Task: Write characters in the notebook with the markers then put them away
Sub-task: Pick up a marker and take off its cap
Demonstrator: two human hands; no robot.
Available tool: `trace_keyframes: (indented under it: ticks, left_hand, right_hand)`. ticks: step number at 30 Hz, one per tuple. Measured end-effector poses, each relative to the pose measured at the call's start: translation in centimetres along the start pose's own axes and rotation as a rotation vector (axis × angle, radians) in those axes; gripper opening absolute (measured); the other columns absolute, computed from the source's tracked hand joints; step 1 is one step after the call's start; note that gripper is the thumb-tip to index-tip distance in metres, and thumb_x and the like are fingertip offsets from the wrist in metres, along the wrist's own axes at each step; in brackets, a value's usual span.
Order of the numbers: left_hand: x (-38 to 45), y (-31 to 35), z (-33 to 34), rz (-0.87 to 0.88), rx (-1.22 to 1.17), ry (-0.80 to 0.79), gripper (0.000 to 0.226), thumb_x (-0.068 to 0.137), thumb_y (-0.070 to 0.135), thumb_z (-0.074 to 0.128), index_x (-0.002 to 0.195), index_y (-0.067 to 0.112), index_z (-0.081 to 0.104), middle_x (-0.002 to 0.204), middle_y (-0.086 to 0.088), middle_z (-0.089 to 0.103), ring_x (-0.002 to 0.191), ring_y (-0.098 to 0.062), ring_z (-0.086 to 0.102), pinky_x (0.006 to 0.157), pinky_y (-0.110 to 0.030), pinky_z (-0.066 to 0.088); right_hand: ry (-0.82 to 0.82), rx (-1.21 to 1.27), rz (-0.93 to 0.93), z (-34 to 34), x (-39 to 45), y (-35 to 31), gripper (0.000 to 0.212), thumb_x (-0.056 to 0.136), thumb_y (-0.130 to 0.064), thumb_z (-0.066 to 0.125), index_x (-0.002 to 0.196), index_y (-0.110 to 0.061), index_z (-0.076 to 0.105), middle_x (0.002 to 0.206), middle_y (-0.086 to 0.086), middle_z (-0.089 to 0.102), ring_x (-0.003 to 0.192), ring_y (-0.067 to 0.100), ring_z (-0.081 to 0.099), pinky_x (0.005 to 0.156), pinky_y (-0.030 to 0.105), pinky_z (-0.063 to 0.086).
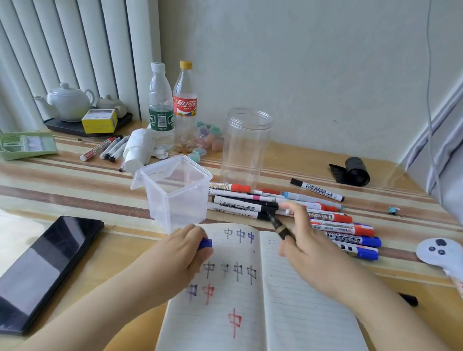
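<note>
From the head camera, a wooden table with pale and brown stripes [67, 180] stands against a plain white wall, with vertical white blinds [59, 38] at the far left corner. The open lined notebook [286, 308] lies at the near edge, its left page carrying the same character written several times in black, blue and red. The left hand [185, 255] rests on that page, clenched around a blue marker cap [205, 244]. The right hand [304, 241] hovers over the right page, gripping a dark marker [276, 224] between its fingers (the tip points away, towards the far side). Just beyond the notebook lies a loose pile of whiteboard markers [328, 218] with red, blue and black caps. A clear square plastic container [177, 189] stands beside the pile, touching the notebook's top edge. A black smartphone [38, 268] lies well to the left. Two plastic bottles [172, 107] and a tall clear jar [246, 144] stand nearer the wall.
</note>
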State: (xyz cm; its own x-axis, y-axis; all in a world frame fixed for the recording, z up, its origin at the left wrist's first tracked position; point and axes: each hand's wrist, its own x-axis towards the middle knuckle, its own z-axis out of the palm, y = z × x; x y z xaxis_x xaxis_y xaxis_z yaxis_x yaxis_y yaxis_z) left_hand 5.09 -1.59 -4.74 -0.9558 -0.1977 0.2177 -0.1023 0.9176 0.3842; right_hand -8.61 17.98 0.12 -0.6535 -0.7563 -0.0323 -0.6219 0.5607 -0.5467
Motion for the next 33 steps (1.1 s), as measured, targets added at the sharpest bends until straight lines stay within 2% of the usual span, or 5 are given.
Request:
trace_keyframes:
  ticks: [7, 10, 18, 25, 33]
  left_hand:
    - [-0.9, -0.3, 1.8, 0.275, -0.074, -0.118, 0.058, 0.089, 0.050, 0.019, 0.122, 0.014, 0.049, 0.143, 0.020, 0.028, 0.135, 0.009, 0.004, 0.100, 0.002, 0.003]
    - [-1.4, -1.2, 2.3, 0.279, 0.020, -0.104, 0.066, 0.092, 0.052, 0.007, 0.132, 0.015, 0.043, 0.141, 0.010, 0.042, 0.137, -0.007, 0.025, 0.108, -0.016, 0.018]
    - [-3.0, -2.2, 2.9, 0.226, 0.089, 0.011, 0.053, 0.097, 0.041, 0.015, 0.118, 0.011, 0.053, 0.124, 0.002, 0.060, 0.122, -0.011, 0.051, 0.093, -0.016, 0.043]
    - [-2.1, -1.0, 2.0, 0.249, 0.241, 0.039, 0.033, 0.087, 0.039, 0.029, 0.079, 0.022, 0.057, 0.073, 0.013, 0.060, 0.057, -0.004, 0.057, 0.038, -0.016, 0.042]
    - [-0.9, -0.8, 3.9, 0.335, 0.397, 0.255, 0.031, 0.088, 0.030, 0.040, 0.062, 0.017, 0.050, 0.061, 0.002, 0.054, 0.047, -0.017, 0.042, 0.038, -0.021, 0.033]
  right_hand:
    - [-0.122, 1.258, 0.177, 2.7, 2.7, -3.1, 0.025, 0.097, -0.005, 0.035, 0.101, -0.006, 0.059, 0.073, 0.018, 0.064, 0.051, 0.014, 0.053, 0.047, 0.022, 0.049]
    - [-0.137, 1.602, 0.235, 3.4, 3.2, -3.1, 0.030, 0.093, 0.000, 0.033, 0.102, 0.000, 0.061, 0.068, 0.019, 0.062, 0.048, 0.014, 0.056, 0.044, 0.019, 0.050]
    - [0.072, 0.939, 0.225, 7.0, 4.8, -4.1, 0.024, 0.089, -0.046, 0.053, 0.081, -0.023, 0.058, 0.053, -0.002, 0.051, 0.048, 0.013, 0.041, 0.053, 0.024, 0.036]
    - [0.129, 0.844, 0.167, 7.8, 6.4, -5.0, 0.021, 0.088, -0.027, 0.051, 0.077, -0.011, 0.058, 0.050, 0.000, 0.042, 0.046, 0.010, 0.037, 0.052, 0.024, 0.030]
    - [0.285, 0.750, 0.080, 10.4, 6.9, -3.9, 0.016, 0.084, -0.017, 0.062, 0.071, -0.016, 0.052, 0.047, -0.009, 0.048, 0.048, 0.007, 0.045, 0.055, 0.022, 0.039]
